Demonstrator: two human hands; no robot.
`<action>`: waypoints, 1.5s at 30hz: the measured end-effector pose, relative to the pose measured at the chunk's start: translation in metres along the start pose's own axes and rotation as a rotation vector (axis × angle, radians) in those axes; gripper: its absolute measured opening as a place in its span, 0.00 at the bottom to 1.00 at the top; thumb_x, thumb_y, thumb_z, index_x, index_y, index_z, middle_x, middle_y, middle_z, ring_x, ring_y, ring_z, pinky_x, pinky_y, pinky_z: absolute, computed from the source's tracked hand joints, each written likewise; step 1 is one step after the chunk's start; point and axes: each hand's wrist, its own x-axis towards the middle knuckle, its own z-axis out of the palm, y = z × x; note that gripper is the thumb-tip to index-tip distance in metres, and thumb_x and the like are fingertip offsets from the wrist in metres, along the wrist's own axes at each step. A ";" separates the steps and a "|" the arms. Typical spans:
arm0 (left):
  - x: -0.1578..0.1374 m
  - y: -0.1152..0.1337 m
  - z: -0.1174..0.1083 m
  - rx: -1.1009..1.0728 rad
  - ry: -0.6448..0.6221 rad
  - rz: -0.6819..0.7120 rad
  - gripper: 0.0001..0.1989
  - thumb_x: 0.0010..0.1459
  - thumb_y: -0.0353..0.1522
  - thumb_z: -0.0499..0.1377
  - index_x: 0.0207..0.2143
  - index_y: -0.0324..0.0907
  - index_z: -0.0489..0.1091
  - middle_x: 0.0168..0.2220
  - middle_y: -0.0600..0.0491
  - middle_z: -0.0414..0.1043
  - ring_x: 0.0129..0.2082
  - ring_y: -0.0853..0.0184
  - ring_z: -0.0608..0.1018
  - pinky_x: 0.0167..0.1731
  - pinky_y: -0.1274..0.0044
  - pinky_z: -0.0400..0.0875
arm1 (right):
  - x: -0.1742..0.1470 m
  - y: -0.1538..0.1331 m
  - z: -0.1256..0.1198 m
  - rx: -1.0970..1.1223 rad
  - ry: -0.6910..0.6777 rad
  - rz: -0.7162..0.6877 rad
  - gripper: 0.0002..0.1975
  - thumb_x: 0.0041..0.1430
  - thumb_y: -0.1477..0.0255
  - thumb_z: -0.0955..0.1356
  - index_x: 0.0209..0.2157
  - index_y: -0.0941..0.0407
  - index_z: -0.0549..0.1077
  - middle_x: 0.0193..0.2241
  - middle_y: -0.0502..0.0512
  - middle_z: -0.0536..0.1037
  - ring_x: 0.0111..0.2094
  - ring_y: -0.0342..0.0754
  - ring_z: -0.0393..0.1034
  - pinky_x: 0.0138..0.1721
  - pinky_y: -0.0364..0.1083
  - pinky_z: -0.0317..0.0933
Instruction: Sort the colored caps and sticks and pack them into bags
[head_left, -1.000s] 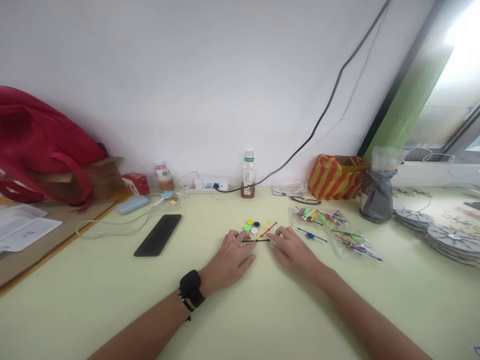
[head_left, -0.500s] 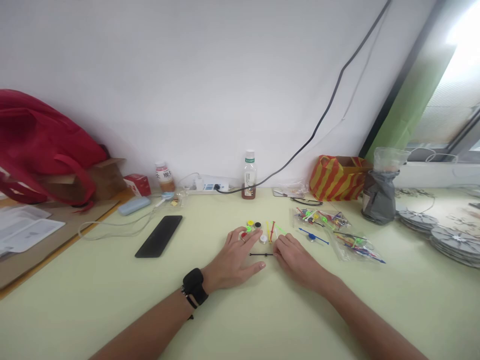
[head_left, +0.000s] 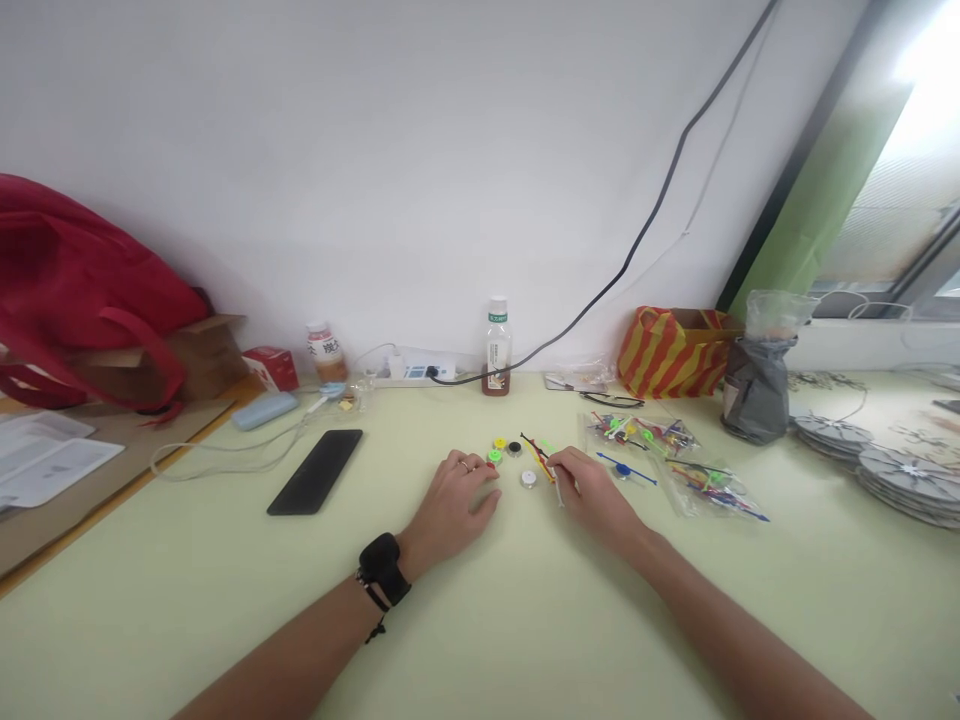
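Note:
My left hand (head_left: 455, 508) lies on the table with its fingers loosely bent and the thumb apart, holding nothing. By its fingertips are a red round piece (head_left: 492, 464), partly hidden, a green one (head_left: 495, 456) and a yellow one (head_left: 499, 443). Between my hands are a black round piece (head_left: 514, 449) and a white one (head_left: 529, 479). My right hand (head_left: 592, 492) pinches several thin plastic arrow pointers (head_left: 538, 461), dark, red, yellow and white, in a loose bunch. A blue arrow on a round base (head_left: 623, 470) lies beyond that hand.
At right are clear bags of coloured pieces (head_left: 637, 432), stacked grey discs (head_left: 911, 480) and a striped bag (head_left: 675, 352). A bottle (head_left: 497, 350) stands by the wall near a power strip (head_left: 416, 371). A black phone (head_left: 315, 472) lies left, near a red backpack (head_left: 82, 270).
The black pointer that lay between my hands has left the tabletop. The red and yellow pointers are now bunched at my right fingers. My left hand has drawn back leftward.

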 end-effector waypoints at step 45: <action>0.000 0.010 0.002 -0.748 0.020 -0.346 0.21 0.55 0.39 0.70 0.48 0.40 0.75 0.41 0.47 0.80 0.37 0.62 0.82 0.43 0.68 0.79 | -0.003 -0.043 -0.027 0.671 -0.021 0.314 0.17 0.60 0.55 0.72 0.40 0.54 0.80 0.32 0.54 0.76 0.28 0.45 0.65 0.30 0.46 0.64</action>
